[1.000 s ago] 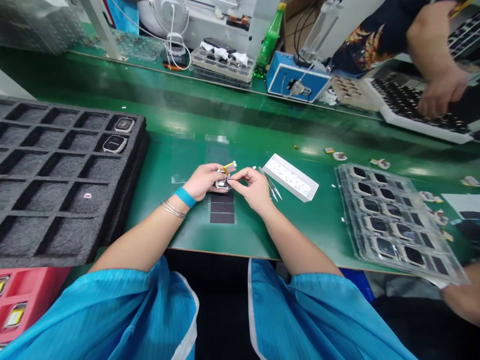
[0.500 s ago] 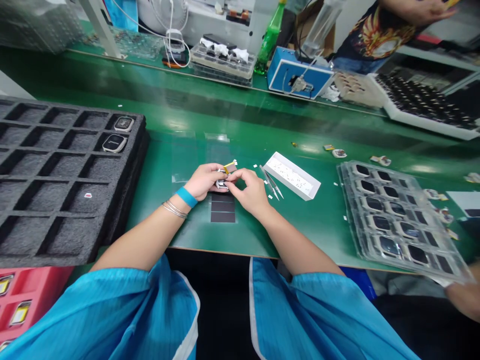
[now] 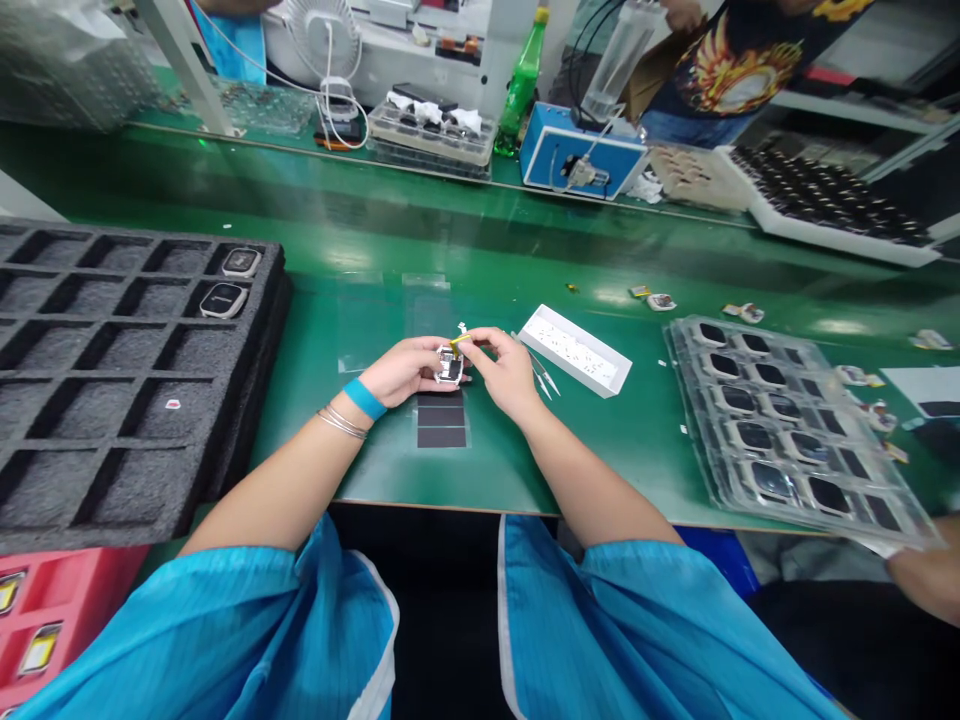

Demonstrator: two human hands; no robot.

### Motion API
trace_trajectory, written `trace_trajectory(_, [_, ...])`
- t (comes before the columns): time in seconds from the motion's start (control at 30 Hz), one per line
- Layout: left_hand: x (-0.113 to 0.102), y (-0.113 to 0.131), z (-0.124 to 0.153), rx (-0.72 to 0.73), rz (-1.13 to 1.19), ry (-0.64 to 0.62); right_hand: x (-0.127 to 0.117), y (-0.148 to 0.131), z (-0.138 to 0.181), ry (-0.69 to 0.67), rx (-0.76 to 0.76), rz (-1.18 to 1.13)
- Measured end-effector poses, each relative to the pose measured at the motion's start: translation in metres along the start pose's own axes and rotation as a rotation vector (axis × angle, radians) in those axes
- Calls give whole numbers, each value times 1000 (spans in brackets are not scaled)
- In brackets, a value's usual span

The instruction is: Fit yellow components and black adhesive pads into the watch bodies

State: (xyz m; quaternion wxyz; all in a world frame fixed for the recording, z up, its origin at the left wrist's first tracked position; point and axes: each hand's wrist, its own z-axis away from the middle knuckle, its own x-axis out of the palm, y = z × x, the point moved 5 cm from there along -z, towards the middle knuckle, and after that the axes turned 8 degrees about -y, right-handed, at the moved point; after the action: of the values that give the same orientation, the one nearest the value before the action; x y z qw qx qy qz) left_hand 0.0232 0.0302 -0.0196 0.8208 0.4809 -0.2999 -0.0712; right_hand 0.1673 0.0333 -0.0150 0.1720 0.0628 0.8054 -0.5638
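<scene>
While the small silver-edged casing (image 3: 450, 367) sits between both hands in the head view, its inner parts face up uncovered, so this unit looks unfinished, perhaps midway. Take it as the clock's centre, twelve o'clock being away from the person. At its one o'clock edge stands a yellow piece (image 3: 460, 341), outside the casing rather than lying in it; how they join is too small to tell. The left hand (image 3: 409, 368), at nine o'clock, presses thumb and fingers around the casing. The right hand (image 3: 504, 368), at three o'clock, pinches the yellow piece between thumb and forefinger. Dark rectangles (image 3: 442, 425) lie at six o'clock; tweezers (image 3: 544, 377) and a white box (image 3: 620, 378) of small bits lie unheld at three. Two watches (image 3: 223, 300) sit in the foam tray (image 3: 142, 430) toward ten o'clock; rows of watch units (image 3: 751, 437) fill much of the clear tray (image 3: 718, 455), just past three. Whether these are complete cannot be told.
</scene>
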Motion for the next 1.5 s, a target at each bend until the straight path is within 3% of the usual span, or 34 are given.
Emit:
trace_trajectory(0.07, [2,0,-1,12,-11,-28,-2,-8,3,44,-49,58])
trace_trajectory(0.2, [1,-4,-4,39,-35,81,0,-16,7,70,-147,223])
trace_trajectory(0.43, [-3,-2,-3,40,252,144,19,-24,11,-101,-299,641])
trace_trajectory(0.57, [-8,0,-2,52,365,148,24,-28,11,-166,-267,752])
trace_trajectory(0.67, [-7,3,-2,104,302,102,20,-24,8,-141,-200,594])
trace_trajectory(0.8, [-3,4,-2,167,173,-14,7,-5,3,-54,-16,110])
trace_trajectory(0.93, [-3,2,-2,196,34,-62,18,14,1,-312,180,-343])
trace_trajectory(1.0, [-3,2,-3,223,-26,-73,22,15,2,-351,188,-405])
trace_trajectory(1.2, [-3,5,-3,300,-106,-88,27,7,9,-202,148,-392])
trace_trajectory(1.27, [-2,5,-3,289,-101,-90,26,3,7,-249,181,-388])
trace_trajectory(1.33, [-2,5,-2,278,-99,-91,13,-2,-3,-345,225,-406])
trace_trajectory(1.4, [-3,6,-1,280,-105,-85,-22,-7,-24,-341,243,-450])
trace_trajectory(1.43, [-3,8,-1,288,-109,-77,-50,-9,-37,-251,235,-477])
trace_trajectory(1.5, [-6,10,0,309,-115,-55,-119,-4,-65,63,243,-525])
